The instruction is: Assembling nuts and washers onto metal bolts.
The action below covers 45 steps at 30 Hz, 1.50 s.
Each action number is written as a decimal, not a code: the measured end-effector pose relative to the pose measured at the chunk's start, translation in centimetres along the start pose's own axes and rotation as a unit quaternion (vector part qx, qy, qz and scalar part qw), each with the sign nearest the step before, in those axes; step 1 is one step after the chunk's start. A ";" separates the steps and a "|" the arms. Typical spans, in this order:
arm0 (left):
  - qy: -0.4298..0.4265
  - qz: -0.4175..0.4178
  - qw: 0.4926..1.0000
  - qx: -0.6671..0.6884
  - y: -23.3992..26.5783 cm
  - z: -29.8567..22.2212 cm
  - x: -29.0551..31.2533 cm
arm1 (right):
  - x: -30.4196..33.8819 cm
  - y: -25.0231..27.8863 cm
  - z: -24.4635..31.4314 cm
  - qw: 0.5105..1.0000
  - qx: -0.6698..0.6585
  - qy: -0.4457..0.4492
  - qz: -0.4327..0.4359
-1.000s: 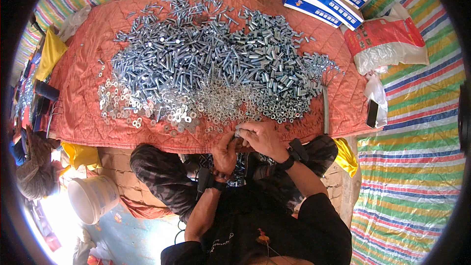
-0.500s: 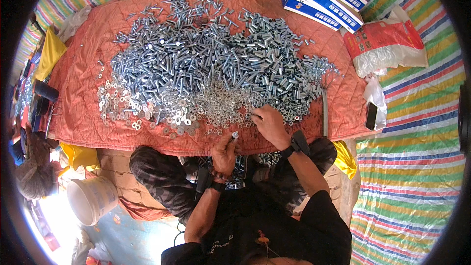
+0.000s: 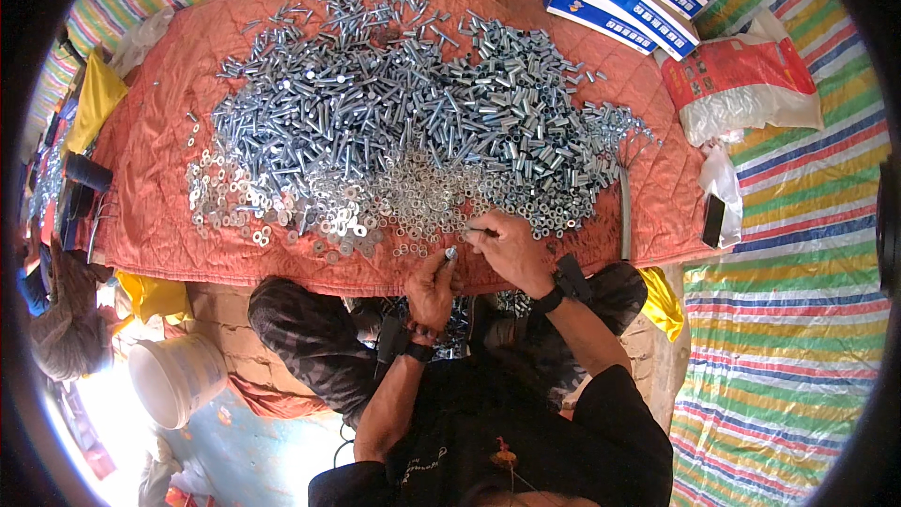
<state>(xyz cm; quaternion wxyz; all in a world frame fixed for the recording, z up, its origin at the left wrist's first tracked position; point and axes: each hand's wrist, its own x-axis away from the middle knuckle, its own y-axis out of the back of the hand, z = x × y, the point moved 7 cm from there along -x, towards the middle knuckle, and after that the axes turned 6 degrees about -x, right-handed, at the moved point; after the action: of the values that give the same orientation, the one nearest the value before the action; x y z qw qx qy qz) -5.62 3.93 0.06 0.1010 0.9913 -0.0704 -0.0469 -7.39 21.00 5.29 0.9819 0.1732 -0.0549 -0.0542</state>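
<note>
Near the front edge of the red quilted cloth (image 3: 150,160), my left hand (image 3: 430,293) is closed around a metal bolt (image 3: 451,253), whose end sticks up past the thumb. Just right of it and slightly farther off, my right hand (image 3: 511,249) is pinched, with a small piece at its fingertips too tiny to name. Beyond both hands spreads a heap of bolts (image 3: 328,103), with short metal sleeves (image 3: 511,84) on its right. Thin ring washers (image 3: 422,192) lie nearest my fingers. Flat washers (image 3: 352,225) are to the left and nuts (image 3: 554,218) to the right.
Blue and white boxes (image 3: 629,0) are stacked at the far right, beside a red and white plastic sack (image 3: 741,84). A dark phone-like object (image 3: 713,222) rests at the cloth's right edge. On the lower left stands a white bucket (image 3: 176,383).
My right hand has moved left from the edge of the nuts and washers, closer to the bolt. The left hand stays nearly in place, still gripping the bolt.
</note>
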 end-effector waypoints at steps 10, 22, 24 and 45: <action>0.007 0.016 0.999 0.032 -0.6 1.3 0.2 | 2.5 -1.9 3.4 0.963 0.082 0.248 0.061; -0.061 0.014 0.997 -0.046 0.1 -0.4 0.0 | 1.2 -2.2 2.8 0.950 0.185 0.222 0.119; -0.025 0.027 0.999 -0.017 0.0 -0.3 0.0 | 1.4 -2.3 2.8 0.952 0.189 0.213 0.112; 0.046 0.049 0.994 0.083 -0.8 1.5 0.2 | 6.0 -0.8 1.5 0.988 -0.108 -0.049 0.094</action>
<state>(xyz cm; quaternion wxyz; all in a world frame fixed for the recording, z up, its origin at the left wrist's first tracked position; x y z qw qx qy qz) -5.51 4.39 -1.55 0.0234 0.9927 -0.1182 0.0103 -1.70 19.00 6.91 0.9916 0.0574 -0.1131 0.0244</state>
